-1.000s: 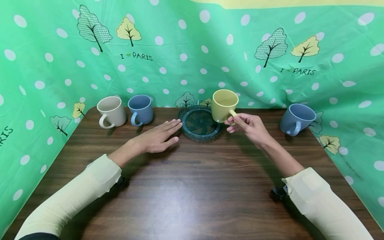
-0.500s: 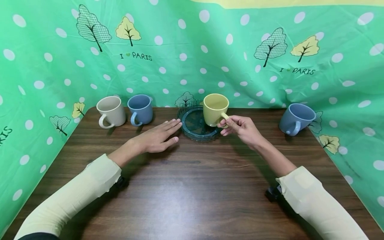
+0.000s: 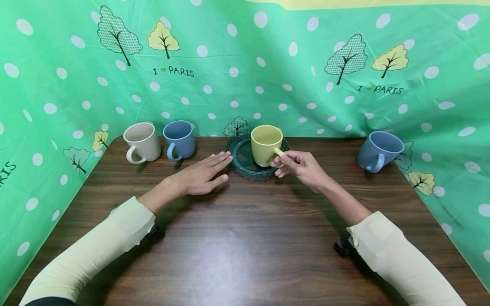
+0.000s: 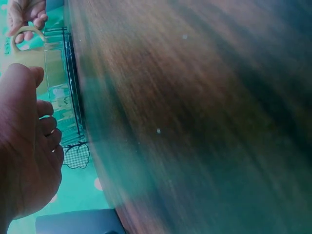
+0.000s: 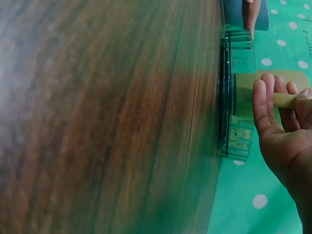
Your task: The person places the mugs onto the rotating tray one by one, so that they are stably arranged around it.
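By its handle, a yellow mug (image 3: 264, 146) is pinched between the thumb and fingers of my right hand (image 3: 302, 168). The mug stands upright within the rim of a clear, dark-tinted round tray (image 3: 241, 163); in the right wrist view its lower part shows through the tray's wall (image 5: 239, 131). Whether its base touches the tray floor I cannot tell. Palm down, my left hand (image 3: 200, 175) has its fingers stretched out, the tips at the tray's left edge. The left wrist view shows that hand (image 4: 31, 141) beside the tray wall.
Left of the tray stand a blue mug (image 3: 179, 140) and a cream mug (image 3: 142, 142), both upright. Another blue mug (image 3: 379, 151) stands at the back right of the dark wooden table (image 3: 245, 238). A green patterned cloth (image 3: 245, 63) hangs behind and at both sides.
My right hand has carried the yellow mug left and down, from the tray's right edge to over its middle. The left hand has stayed in place.
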`<action>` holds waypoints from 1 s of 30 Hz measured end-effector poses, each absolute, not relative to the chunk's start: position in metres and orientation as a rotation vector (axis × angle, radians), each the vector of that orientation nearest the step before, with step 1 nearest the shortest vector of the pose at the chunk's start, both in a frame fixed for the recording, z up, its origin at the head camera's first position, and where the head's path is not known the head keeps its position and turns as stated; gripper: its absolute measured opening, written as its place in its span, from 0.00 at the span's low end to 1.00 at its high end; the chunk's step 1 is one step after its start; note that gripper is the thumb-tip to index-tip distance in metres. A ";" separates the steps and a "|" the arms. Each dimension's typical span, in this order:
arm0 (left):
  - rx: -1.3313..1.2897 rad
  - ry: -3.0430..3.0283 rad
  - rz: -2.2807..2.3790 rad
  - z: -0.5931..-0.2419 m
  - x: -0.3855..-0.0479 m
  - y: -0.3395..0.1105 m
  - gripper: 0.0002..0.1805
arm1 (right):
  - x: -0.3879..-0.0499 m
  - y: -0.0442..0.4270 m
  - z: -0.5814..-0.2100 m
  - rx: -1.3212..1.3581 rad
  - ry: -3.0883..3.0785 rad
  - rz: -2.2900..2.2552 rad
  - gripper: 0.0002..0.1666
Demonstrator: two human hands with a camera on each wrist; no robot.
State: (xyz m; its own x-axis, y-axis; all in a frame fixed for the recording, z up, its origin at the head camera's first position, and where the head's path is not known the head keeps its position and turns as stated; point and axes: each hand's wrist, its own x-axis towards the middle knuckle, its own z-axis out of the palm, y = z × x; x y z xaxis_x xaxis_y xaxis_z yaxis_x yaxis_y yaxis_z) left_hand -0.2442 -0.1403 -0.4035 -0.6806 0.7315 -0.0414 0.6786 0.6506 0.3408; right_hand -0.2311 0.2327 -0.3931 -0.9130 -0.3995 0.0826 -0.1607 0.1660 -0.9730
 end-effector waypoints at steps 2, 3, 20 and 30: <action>1.159 2.692 0.450 -0.403 -0.244 -0.140 0.40 | -0.231 0.232 -0.394 -0.548 2.242 -1.820 0.21; 1.158 2.691 0.450 -0.404 -0.244 -0.140 0.40 | -0.231 0.232 -0.394 -0.545 2.242 -1.814 0.21; 1.152 2.679 0.442 -0.403 -0.246 -0.139 0.40 | -0.227 0.229 -0.383 -0.436 2.308 -1.691 0.21; 1.153 2.679 0.442 -0.404 -0.246 -0.139 0.40 | -0.226 0.227 -0.384 -0.503 2.460 -1.634 0.16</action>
